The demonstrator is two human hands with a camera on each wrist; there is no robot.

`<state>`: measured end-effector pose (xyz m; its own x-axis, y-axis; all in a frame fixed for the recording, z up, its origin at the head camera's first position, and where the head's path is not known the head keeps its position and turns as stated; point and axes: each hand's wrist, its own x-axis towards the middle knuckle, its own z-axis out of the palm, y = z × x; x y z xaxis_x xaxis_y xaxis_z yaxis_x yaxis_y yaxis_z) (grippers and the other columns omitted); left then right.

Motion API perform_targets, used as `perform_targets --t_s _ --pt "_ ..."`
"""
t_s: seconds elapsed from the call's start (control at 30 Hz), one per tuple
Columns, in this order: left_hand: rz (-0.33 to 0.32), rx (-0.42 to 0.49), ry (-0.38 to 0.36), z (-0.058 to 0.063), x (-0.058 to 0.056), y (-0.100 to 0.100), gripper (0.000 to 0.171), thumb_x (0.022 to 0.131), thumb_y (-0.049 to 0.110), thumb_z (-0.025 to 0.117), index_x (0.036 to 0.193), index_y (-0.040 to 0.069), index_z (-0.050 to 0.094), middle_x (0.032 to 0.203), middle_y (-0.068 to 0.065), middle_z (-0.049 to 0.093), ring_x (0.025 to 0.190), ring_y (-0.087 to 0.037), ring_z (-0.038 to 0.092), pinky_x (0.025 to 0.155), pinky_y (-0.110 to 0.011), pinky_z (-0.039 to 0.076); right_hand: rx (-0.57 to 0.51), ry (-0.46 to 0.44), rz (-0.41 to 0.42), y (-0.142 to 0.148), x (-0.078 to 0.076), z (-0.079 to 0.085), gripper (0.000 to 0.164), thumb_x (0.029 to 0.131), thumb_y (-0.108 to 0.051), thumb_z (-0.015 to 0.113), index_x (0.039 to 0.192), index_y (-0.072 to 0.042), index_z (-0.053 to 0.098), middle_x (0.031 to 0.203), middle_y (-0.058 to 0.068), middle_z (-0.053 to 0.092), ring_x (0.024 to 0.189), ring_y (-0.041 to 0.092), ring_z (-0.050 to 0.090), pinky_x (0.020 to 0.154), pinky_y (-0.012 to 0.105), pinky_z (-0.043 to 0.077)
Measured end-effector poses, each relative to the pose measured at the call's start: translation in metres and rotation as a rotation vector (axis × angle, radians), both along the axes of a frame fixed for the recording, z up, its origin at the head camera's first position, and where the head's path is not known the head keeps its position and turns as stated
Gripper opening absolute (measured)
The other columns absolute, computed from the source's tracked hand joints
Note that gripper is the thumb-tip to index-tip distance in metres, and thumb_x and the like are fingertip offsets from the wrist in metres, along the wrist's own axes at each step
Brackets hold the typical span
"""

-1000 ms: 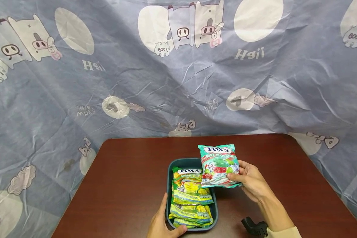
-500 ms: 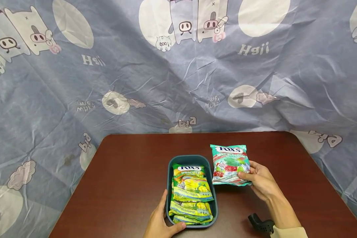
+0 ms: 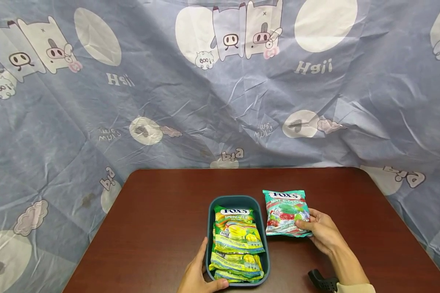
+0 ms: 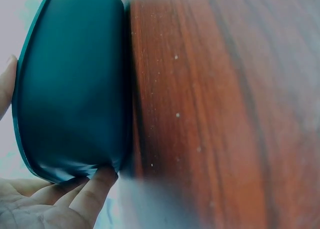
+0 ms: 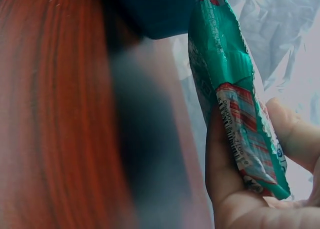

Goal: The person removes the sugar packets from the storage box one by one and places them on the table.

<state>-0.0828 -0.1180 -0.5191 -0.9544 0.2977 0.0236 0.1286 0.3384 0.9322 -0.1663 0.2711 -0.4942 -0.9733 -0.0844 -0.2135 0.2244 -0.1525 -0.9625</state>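
Observation:
A dark teal plastic box [image 3: 267,254] stands on the table with several yellow-green bags of Fox's Spring Tea candy [image 3: 238,236] overlapping inside. My left hand [image 3: 196,274] holds the box at its near left corner, thumb at the near rim and fingers along the left side. The left wrist view shows those fingertips against the box wall [image 4: 70,89]. To the right of the box, my right hand [image 3: 326,235] pinches a mint-green bag of Fox's Mint Blossom candy [image 3: 284,209] by its lower right side. Thumb and fingers lie on opposite faces of this bag [image 5: 232,79].
The brown wooden table [image 3: 161,228] extends around the box on all sides. Behind it hangs a blue-grey cloth [image 3: 205,106] with cartoon pigs. A black strap-like piece [image 3: 322,280] sits by the right wrist, above a pale sleeve [image 3: 355,288].
The right hand has carried the mint candy bag rightward, from over the box's right edge to beside the box, and then slightly lower. The left hand stays on the box.

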Motion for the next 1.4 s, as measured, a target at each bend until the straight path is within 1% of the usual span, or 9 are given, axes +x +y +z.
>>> perform_targets --t_s 0.13,0.3,0.57,0.7,0.87,1.03,1.17,1.3,1.4 --pt "-0.01 0.005 -0.003 0.0 -0.001 -0.002 0.121 0.078 0.03 0.092 0.159 -0.008 0.011 0.143 -0.035 0.047 0.114 -0.023 0.066 0.089 -0.02 0.053 -0.018 -0.017 0.007 -0.001 -0.002 -0.01 0.076 0.096 0.007 0.064 0.151 0.016 0.012 0.109 0.005 0.071 0.094 0.017 0.072 0.079 0.032 0.06" --pt "-0.006 0.007 -0.052 0.002 -0.001 -0.004 0.121 0.077 0.028 0.092 0.16 -0.008 0.011 0.144 -0.037 0.044 0.115 -0.027 0.064 0.088 -0.022 0.054 -0.022 -0.043 0.009 -0.003 -0.004 -0.021 0.078 0.096 0.007 0.063 0.153 0.015 0.01 0.112 0.007 0.07 0.096 0.017 0.071 0.082 0.033 0.06" --pt "-0.035 -0.005 -0.016 0.002 -0.003 -0.007 0.121 0.078 0.03 0.092 0.158 -0.01 0.012 0.144 -0.035 0.046 0.112 -0.017 0.066 0.088 -0.02 0.053 -0.01 -0.063 0.001 -0.007 -0.006 -0.029 0.077 0.095 0.007 0.063 0.152 0.016 0.012 0.11 0.008 0.071 0.095 0.018 0.07 0.081 0.033 0.059" --pt "-0.05 0.019 -0.041 0.002 -0.004 -0.008 0.121 0.078 0.026 0.092 0.158 -0.01 0.01 0.143 -0.035 0.045 0.109 -0.013 0.067 0.087 -0.02 0.054 0.004 -0.068 -0.018 -0.01 -0.006 -0.029 0.076 0.094 0.008 0.064 0.151 0.016 0.015 0.109 0.008 0.071 0.094 0.017 0.07 0.079 0.032 0.06" --pt "-0.047 -0.009 -0.043 0.002 -0.005 -0.008 0.121 0.077 0.029 0.093 0.159 -0.01 0.011 0.146 -0.035 0.043 0.11 -0.015 0.066 0.088 -0.019 0.053 0.051 -0.057 -0.042 -0.013 -0.006 -0.028 0.078 0.093 0.007 0.067 0.152 0.015 0.016 0.111 0.011 0.071 0.092 0.019 0.071 0.078 0.033 0.06" --pt "-0.061 -0.032 0.024 0.0 -0.006 -0.008 0.121 0.077 0.029 0.093 0.157 -0.013 0.013 0.146 -0.039 0.04 0.11 -0.016 0.067 0.088 -0.021 0.054 0.073 -0.058 -0.055 -0.015 -0.007 -0.027 0.079 0.091 0.009 0.068 0.151 0.016 0.017 0.111 0.014 0.071 0.09 0.02 0.072 0.077 0.033 0.061" --pt "-0.081 -0.05 0.048 0.001 -0.008 -0.009 0.12 0.078 0.031 0.092 0.156 -0.014 0.012 0.149 -0.041 0.035 0.115 -0.026 0.066 0.09 -0.022 0.054 0.163 -0.037 -0.08 -0.016 -0.007 -0.026 0.077 0.09 0.009 0.069 0.148 0.02 0.02 0.113 0.021 0.069 0.087 0.017 0.071 0.075 0.03 0.06" --pt "-0.082 -0.114 0.049 0.003 -0.01 -0.009 0.12 0.08 0.039 0.089 0.158 -0.011 0.012 0.154 -0.038 0.032 0.13 -0.043 0.054 0.097 -0.03 0.053 0.335 -0.019 -0.113 -0.016 -0.006 -0.022 0.077 0.088 0.005 0.073 0.146 0.022 0.025 0.12 0.03 0.065 0.085 0.014 0.068 0.071 0.026 0.058" --pt "-0.076 -0.112 0.039 0.002 -0.009 -0.01 0.121 0.079 0.04 0.089 0.159 -0.009 0.013 0.155 -0.036 0.031 0.131 -0.041 0.053 0.099 -0.029 0.052 0.439 -0.012 -0.121 -0.016 -0.004 -0.02 0.078 0.088 0.0 0.076 0.146 0.021 0.027 0.125 0.034 0.06 0.086 0.014 0.066 0.07 0.025 0.057"
